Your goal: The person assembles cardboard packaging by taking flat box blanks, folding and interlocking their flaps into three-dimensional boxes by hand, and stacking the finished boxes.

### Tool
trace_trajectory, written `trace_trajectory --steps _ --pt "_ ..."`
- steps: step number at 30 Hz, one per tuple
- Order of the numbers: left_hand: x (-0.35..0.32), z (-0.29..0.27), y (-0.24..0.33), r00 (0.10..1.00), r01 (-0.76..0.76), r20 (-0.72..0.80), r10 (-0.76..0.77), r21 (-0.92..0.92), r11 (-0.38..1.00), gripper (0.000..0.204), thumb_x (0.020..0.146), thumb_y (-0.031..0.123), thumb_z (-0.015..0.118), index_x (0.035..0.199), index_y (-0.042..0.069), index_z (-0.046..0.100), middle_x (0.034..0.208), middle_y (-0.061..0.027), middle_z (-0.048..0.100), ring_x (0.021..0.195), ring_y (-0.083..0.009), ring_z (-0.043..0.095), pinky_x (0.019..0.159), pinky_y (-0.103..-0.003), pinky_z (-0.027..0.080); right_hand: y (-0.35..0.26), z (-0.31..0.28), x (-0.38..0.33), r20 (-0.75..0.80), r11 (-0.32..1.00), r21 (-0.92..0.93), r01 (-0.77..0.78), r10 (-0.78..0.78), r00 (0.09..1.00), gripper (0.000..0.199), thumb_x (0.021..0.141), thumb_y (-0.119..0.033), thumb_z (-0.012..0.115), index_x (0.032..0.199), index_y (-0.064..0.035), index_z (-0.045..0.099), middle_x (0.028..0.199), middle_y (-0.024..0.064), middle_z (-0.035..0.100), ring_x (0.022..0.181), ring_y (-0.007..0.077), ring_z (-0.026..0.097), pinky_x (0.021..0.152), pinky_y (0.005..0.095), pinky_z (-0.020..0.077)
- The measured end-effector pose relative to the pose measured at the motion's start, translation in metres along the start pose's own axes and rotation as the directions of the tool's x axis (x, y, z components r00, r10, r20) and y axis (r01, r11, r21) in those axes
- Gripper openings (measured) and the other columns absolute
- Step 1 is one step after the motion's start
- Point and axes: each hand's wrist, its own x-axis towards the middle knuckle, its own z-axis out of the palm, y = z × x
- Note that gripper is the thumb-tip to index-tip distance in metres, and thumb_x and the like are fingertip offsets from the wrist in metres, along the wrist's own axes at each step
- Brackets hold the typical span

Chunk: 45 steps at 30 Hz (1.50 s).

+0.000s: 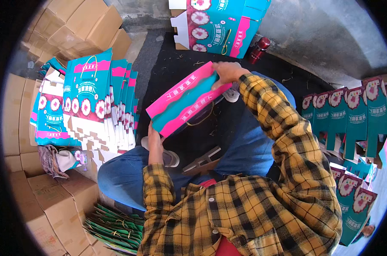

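Between my two hands is a pink and teal cardboard gift box (pixel 185 99), tilted so that its long narrow side faces up. My left hand (pixel 155 141) grips its near left end, with the fingers partly hidden under the box. My right hand (pixel 228 73) is closed round the far right end, thumb and fingers on opposite sides of the corner. A yellow cord handle (pixel 203 118) hangs along the box's lower edge. Both forearms are in yellow and black checked sleeves, and the box is over the dark mat (pixel 172 59) between my bent legs.
Flattened teal cartons (pixel 86 87) stand stacked at left, beside brown cardboard boxes (pixel 89 25). More cartons (pixel 221 27) lean against the far wall near a red flask (pixel 259 50). Rows of teal boxes (pixel 356 109) stand at right. Green folded bags (pixel 112 228) lie at lower left.
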Motion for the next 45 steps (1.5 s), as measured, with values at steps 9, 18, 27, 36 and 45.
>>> trace_trajectory --steps 9,18,27,36,45 --pt "0.012 -0.005 0.003 1.0 0.013 -0.018 -0.006 0.412 0.911 0.063 0.09 0.053 0.056 0.13 0.007 0.045 0.12 -0.0127 0.057 0.099 -0.0263 0.061 0.07 -0.043 0.053 0.0 0.027 0.048 -0.076 0.93 0.316 -0.189 0.223 0.972 0.108 0.058 -0.071 0.076 0.123 0.0113 0.049 0.116 0.0286 0.061 0.109 0.0379 0.061 0.089 0.045 0.0503" --pt "0.045 -0.014 -0.02 0.994 -0.074 0.104 0.046 0.29 0.954 0.054 0.087 0.041 0.066 0.123 0.002 0.055 0.108 -0.0108 0.064 0.096 -0.0198 0.06 0.081 -0.036 0.05 0.023 0.012 0.075 0.193 0.986 0.155 -0.065 0.034 0.981 0.079 0.069 -0.067 0.07 0.12 -0.0079 0.063 0.115 0.0161 0.065 0.104 0.0331 0.064 0.085 0.042 0.0501" --pt "0.014 0.027 0.025 0.98 0.096 0.142 -0.143 0.295 0.951 0.046 0.089 0.028 0.068 0.124 0.001 0.055 0.109 -0.0076 0.063 0.092 -0.0177 0.062 0.074 -0.034 0.053 0.075 0.046 0.042 0.009 0.934 0.355 0.033 -0.038 0.999 0.072 0.073 -0.063 0.069 0.12 -0.009 0.062 0.115 0.0179 0.065 0.103 0.0387 0.062 0.086 0.0446 0.0489" --pt "0.04 0.137 -0.011 0.736 -0.55 0.589 0.334 0.231 0.802 0.042 0.093 0.013 0.058 0.132 0.0 0.049 0.12 -0.0147 0.061 0.111 -0.0189 0.058 0.098 -0.032 0.042 0.134 0.146 -0.125 -0.422 0.658 0.737 -0.156 0.627 0.655 0.072 0.074 -0.042 0.075 0.13 -0.0059 0.047 0.113 0.0196 0.062 0.101 0.0361 0.062 0.085 0.0424 0.0499" --pt "0.016 0.271 -0.09 0.668 -0.354 0.742 0.052 0.255 0.9 0.042 0.094 0.014 0.057 0.133 0.0 0.048 0.122 -0.0152 0.06 0.112 -0.0191 0.058 0.098 -0.032 0.042 0.216 0.432 -0.247 -0.287 0.241 0.955 0.172 0.894 0.343 0.063 0.079 -0.011 0.062 0.137 -0.0013 0.039 0.128 0.0166 0.054 0.113 0.0271 0.057 0.095 0.0396 0.0452"
